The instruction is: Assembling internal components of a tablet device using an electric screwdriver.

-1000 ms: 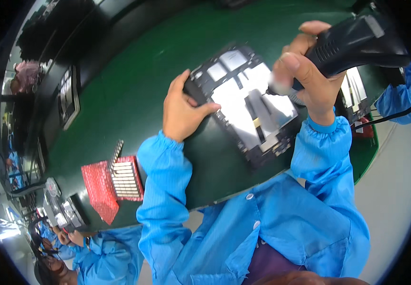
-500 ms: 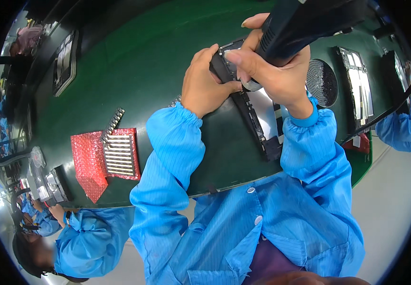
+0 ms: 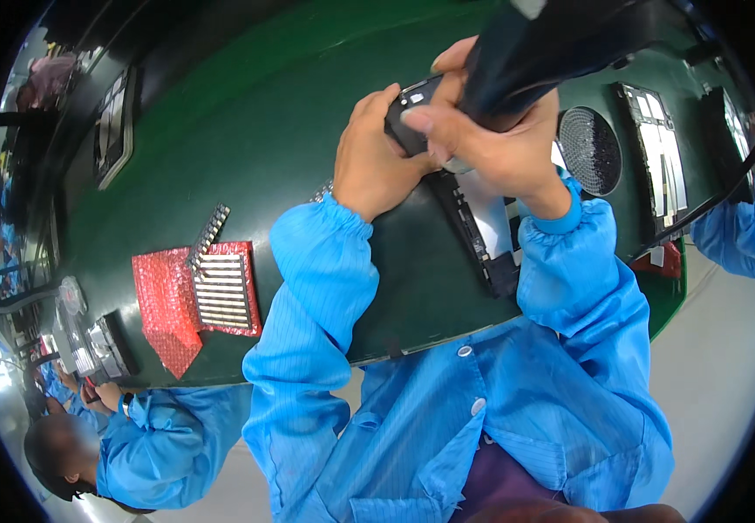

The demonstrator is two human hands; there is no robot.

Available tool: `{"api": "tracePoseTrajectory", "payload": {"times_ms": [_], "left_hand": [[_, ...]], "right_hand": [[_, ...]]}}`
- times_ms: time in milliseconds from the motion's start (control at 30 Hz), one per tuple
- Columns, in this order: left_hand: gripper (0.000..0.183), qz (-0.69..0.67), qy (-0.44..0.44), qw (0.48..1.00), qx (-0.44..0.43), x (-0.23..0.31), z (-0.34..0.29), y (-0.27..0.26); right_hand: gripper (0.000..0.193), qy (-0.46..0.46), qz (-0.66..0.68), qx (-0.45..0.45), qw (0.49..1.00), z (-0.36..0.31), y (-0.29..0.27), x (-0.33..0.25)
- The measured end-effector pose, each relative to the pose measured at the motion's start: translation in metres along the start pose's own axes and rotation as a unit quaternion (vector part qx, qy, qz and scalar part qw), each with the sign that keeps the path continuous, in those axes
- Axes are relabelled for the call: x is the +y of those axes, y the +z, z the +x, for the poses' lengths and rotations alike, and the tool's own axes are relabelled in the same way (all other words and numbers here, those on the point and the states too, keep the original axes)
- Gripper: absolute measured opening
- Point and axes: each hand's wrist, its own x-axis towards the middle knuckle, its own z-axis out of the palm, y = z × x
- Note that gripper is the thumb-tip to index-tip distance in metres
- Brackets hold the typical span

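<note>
Your left hand point(image 3: 370, 159) pinches the device's point(image 3: 484, 209) upper-left edge | your right hand point(image 3: 510, 155) grips the tool point(image 3: 539, 59) over it | long axis slants down-right.

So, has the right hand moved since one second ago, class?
Yes, leftward: the right hand, earlier close beside the white-panelled device at the right, is now farther from it, with the round studded disc showing between them.
</note>
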Motion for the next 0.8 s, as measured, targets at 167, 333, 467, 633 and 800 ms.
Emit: {"api": "tracePoseTrajectory", "payload": {"times_ms": [167,333,467,633,800], "left_hand": [[0.038,0.067,0.150,0.986,0.010,-0.024,-0.014,-0.004],[0.040,-0.028,0.071,0.989,-0.127,-0.019,-0.020,-0.018],[0.040,-0.002,0.125,0.979,-0.163,-0.029,-0.008,-0.014],[0.041,0.057,0.155,0.973,-0.159,-0.039,-0.010,-0.020],[0.042,0.137,0.136,0.971,-0.141,-0.049,-0.022,-0.030]], "right_hand": [[0.039,0.012,-0.043,-0.024,0.999,-0.009,0.011,-0.004],[0.038,-0.052,-0.033,-0.057,0.997,-0.009,0.011,-0.008],[0.036,-0.044,0.005,-0.006,0.999,-0.009,0.013,-0.007],[0.037,-0.015,-0.015,0.017,1.000,-0.010,0.010,-0.008],[0.040,0.055,-0.018,0.010,0.998,-0.013,0.019,-0.009]]}}
